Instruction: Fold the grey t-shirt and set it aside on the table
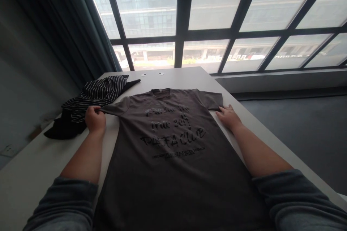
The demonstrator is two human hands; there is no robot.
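Note:
A dark grey-brown T-shirt (173, 173) lies front side up on the white table, its collar at the far end and black lettering across the chest. My left hand (95, 119) is closed on the hem of the sleeve on the left, drawing that sleeve out sideways and slightly off the table. At the opposite sleeve, my right hand (229, 116) has its fingertips on the lower corner of the hem, seemingly pinching it. The shirt's bottom edge runs out of view between my forearms.
A heap of black-and-white striped and plain black clothing (101, 92) lies on the white table (24, 184), just beyond my left hand. Two small round white discs (161, 74) sit near the far edge. A dark curtain (62, 18) hangs left of large framed windows (143, 3).

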